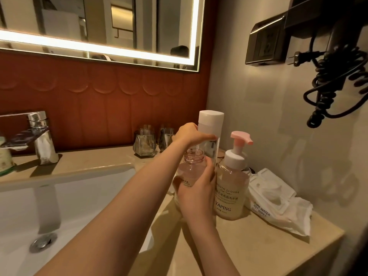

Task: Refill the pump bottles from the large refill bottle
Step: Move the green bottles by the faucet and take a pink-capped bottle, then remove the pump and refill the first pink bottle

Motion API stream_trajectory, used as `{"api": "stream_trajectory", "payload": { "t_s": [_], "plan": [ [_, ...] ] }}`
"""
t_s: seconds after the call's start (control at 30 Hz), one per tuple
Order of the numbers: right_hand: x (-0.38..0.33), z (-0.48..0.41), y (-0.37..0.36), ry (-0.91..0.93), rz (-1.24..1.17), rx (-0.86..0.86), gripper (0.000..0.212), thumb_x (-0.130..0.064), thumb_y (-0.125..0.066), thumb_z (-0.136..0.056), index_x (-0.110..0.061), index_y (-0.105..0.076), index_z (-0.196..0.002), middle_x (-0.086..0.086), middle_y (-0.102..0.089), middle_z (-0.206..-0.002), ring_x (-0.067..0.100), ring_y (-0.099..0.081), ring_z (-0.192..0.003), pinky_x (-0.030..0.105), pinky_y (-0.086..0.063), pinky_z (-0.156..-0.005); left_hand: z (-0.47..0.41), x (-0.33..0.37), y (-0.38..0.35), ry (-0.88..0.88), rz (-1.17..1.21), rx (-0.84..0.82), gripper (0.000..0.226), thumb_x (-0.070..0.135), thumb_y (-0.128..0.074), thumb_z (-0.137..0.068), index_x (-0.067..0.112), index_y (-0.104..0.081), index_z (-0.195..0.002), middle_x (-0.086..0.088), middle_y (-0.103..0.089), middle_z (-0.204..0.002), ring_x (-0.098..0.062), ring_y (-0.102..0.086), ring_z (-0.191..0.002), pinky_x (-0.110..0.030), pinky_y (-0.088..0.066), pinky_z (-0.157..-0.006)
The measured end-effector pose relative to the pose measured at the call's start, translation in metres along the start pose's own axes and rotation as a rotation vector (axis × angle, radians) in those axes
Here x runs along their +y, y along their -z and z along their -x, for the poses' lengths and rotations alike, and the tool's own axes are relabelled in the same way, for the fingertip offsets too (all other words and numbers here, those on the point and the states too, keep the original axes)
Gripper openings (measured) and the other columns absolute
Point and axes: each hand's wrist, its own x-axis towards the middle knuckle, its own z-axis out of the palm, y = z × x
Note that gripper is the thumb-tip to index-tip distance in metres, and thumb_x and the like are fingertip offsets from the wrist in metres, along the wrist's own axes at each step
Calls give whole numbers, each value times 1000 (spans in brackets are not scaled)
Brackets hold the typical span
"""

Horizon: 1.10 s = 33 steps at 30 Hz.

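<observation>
My left hand [189, 134] is closed around the tall clear refill bottle [210, 124], just under its white cap; the bottle is upright at the back of the counter. Right in front of it, my right hand [197, 193] grips a pink-tinted pump bottle [192, 168] whose pump is off, so its threaded neck is open. That bottle looks nearly empty, and my hand hides its lower part. To its right a second pump bottle [232, 188], labelled YAPING, has its pink-and-white pump on and holds pale liquid.
A pack of wet wipes [276, 204] with its lid open lies right of the bottles. Two glass tumblers [144, 143] are behind, by the red wall. A white sink [69, 200] and chrome faucet [39, 136] are at left. A hair dryer's coiled cord [334, 84] hangs on the right wall.
</observation>
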Motion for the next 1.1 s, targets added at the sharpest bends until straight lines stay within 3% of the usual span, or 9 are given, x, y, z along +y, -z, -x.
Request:
{"api": "stream_trajectory", "payload": {
  "t_s": [0.07,0.2,0.4,0.57,0.77,0.97,1.1],
  "plan": [
    [1,0,-1,1,3,0,89,-26,-68,-82,-29,-4,-145,-1,-20,-151,15,-26,-137,25,-32,-104,1,4,3,-4,-49,-17,65,61,-74,-61,16,-57,-105,0,-62,-100,-17,-60,-95,-40,-52,-86],
    [2,0,-2,4,7,14,90,-25,-69,-81,-29,-5,-145,-1,-21,-151,15,-27,-137,25,-33,-103,-1,15,2,-31,-94,-33,99,85,-59,-36,20,-58,-111,0,-63,-107,-22,-59,-102,-48,-45,-95],
    [2,0,-3,13,17,15,91,-29,-69,-81,-29,-4,-145,-3,-20,-151,14,-25,-137,23,-32,-104,0,15,4,-68,-262,139,65,68,-64,-67,19,-59,-110,2,-62,-106,-19,-54,-105,-51,-26,-106],
    [2,-1,-1,18,-12,-2,89,-30,-67,-82,-28,-5,-145,-3,-19,-150,14,-23,-137,23,-29,-105,10,19,21,-128,-134,279,49,64,-63,-72,24,-58,-99,8,-56,-94,-13,-52,-94,-45,-33,-103],
    [5,-2,-3,29,-39,39,87,-31,-69,-79,-24,-13,-145,3,-26,-147,18,-30,-132,22,-31,-100,22,34,63,-177,-9,523,58,65,-60,-74,20,-55,-112,5,-58,-105,-8,-47,-93,-38,-36,-99],
    [4,5,0,28,-67,44,83,-30,-67,-81,-22,-15,-145,5,-30,-143,18,-33,-127,17,-25,-87,62,32,99,-196,-47,589,62,69,-52,-65,20,-55,-103,9,-52,-96,-9,-47,-90,-34,-31,-90],
    [4,7,7,38,-95,8,85,-29,-70,-79,-22,-17,-145,4,-30,-144,18,-34,-127,16,-24,-87,91,31,115,-201,-51,612,67,70,-49,-63,20,-56,-106,8,-54,-98,-9,-49,-92,-35,-37,-95]
  ]
}}
